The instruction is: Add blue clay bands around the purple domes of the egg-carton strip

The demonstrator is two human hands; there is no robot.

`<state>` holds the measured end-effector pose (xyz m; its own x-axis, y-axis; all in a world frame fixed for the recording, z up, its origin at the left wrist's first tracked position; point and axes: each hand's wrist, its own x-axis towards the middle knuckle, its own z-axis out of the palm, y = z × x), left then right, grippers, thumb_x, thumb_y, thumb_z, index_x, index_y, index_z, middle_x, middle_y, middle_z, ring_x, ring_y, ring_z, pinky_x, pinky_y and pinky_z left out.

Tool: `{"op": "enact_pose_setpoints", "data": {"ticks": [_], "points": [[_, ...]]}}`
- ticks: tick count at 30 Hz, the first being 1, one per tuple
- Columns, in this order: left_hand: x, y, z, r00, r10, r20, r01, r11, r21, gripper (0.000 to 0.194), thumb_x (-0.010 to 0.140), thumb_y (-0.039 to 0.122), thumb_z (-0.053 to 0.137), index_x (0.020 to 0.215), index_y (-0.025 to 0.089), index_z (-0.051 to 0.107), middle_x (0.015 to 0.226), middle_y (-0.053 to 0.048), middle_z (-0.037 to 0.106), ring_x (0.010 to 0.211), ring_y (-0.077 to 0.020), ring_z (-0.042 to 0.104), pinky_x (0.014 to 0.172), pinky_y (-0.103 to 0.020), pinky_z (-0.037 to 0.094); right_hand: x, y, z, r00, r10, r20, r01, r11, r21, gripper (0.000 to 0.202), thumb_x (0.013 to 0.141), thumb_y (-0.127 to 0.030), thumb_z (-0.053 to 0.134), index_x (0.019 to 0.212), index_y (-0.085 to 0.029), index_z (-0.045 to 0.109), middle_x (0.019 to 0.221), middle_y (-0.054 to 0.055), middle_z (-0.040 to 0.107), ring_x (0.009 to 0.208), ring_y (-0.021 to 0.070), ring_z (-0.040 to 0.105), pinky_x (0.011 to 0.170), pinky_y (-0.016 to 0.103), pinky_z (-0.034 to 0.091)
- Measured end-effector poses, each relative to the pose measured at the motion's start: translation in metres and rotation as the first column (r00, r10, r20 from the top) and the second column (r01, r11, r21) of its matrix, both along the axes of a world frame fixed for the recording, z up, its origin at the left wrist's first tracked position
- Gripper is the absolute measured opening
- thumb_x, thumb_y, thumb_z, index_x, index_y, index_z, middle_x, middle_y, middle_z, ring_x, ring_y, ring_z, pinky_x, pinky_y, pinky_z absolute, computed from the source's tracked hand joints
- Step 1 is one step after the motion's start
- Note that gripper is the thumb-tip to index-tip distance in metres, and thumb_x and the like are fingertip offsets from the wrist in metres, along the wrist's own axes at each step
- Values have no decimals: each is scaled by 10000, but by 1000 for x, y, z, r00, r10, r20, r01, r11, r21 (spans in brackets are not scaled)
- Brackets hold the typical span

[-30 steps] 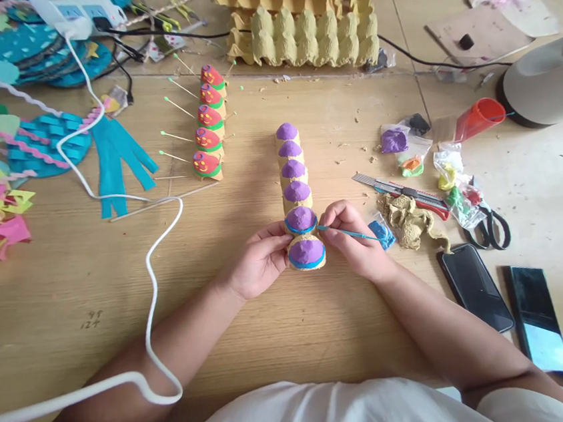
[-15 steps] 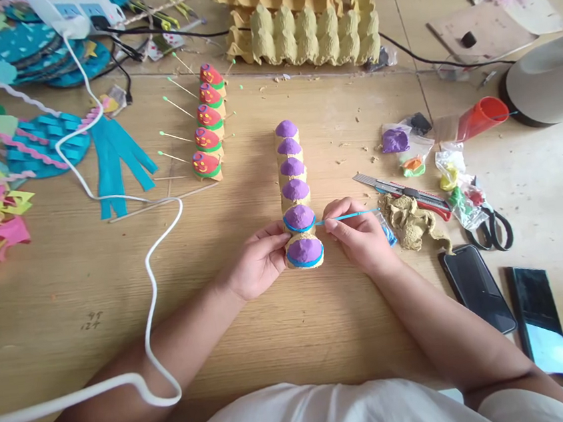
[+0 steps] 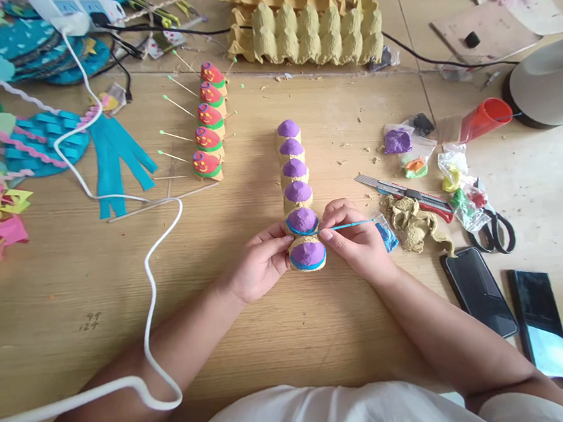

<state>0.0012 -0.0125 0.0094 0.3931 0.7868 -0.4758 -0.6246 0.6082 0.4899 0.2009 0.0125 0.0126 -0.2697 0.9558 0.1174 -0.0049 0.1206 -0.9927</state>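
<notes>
A strip of egg carton cups (image 3: 298, 205) runs away from me, each cup capped with purple clay. Blue bands edge the two nearest cups. My left hand (image 3: 261, 263) pinches the strip's left side near those cups, thumb by the gap between them. My right hand (image 3: 358, 240) is closed on a thin blue stick (image 3: 348, 225), whose tip meets the blue band of the second cup from me. Beside that hand lies a small packet of blue clay (image 3: 387, 235). Another carton strip with red faces and green bands (image 3: 208, 138) stands farther left.
A white cord (image 3: 150, 272) winds down the left side, near paper crafts (image 3: 46, 145). Egg cartons (image 3: 303, 34) lie at the back. On the right are a utility knife (image 3: 411, 196), tan clay scraps (image 3: 411, 224), scissors (image 3: 500, 231), two phones (image 3: 478, 291) and a red cup (image 3: 490, 118).
My right hand has shifted slightly left, and the stick's tip now reaches over the front of the second cup. The left hand keeps its hold on the strip.
</notes>
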Motion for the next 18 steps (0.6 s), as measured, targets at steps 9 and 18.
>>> {"op": "enact_pose_setpoints", "data": {"ticks": [9, 18], "points": [[-1, -1, -1, 1000, -26, 8, 26, 1000, 16, 178, 841, 166, 741, 1018, 175, 756, 944, -41, 742, 782, -123, 668, 686, -222, 539, 0, -2, -1, 1000, -16, 5, 16, 1000, 20, 166, 887, -388, 756, 836, -247, 684, 973, 57, 575, 953, 219, 582, 917, 410, 508], [-2, -2, -1, 1000, -26, 4, 26, 1000, 15, 225, 846, 164, 743, 1069, 177, 769, 1012, -56, 754, 833, -126, 680, 720, -221, 549, 0, -1, 0, 999, -15, 31, 13, 998, 68, 102, 877, -306, 775, 838, -250, 700, 958, 49, 600, 939, 208, 602, 909, 399, 512]]}}
